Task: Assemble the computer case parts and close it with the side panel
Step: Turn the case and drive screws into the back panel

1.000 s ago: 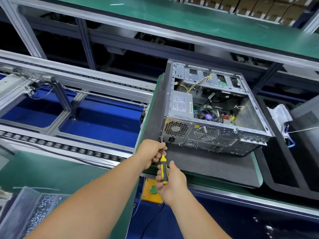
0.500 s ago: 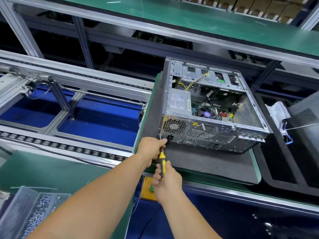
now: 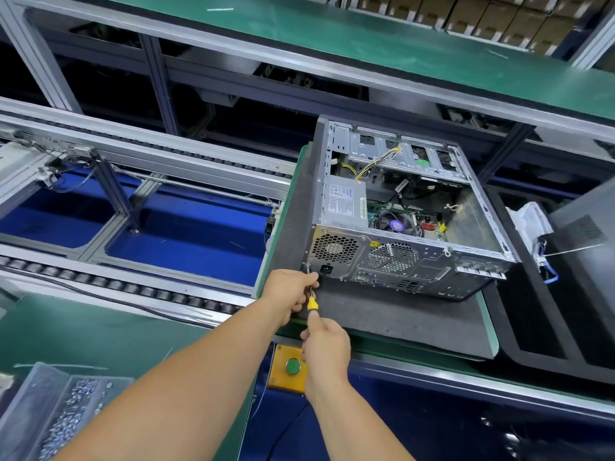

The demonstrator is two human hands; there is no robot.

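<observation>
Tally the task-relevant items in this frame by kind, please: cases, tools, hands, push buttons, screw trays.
Open computer case: 1
Screwdriver: 1
Hands: 2, left hand and right hand
Green push button: 1
Screw tray: 1
Total: 6

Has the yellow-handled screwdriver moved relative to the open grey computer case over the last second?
No. The yellow-handled screwdriver still meets the grey computer case at its lower-left rear corner.
</observation>
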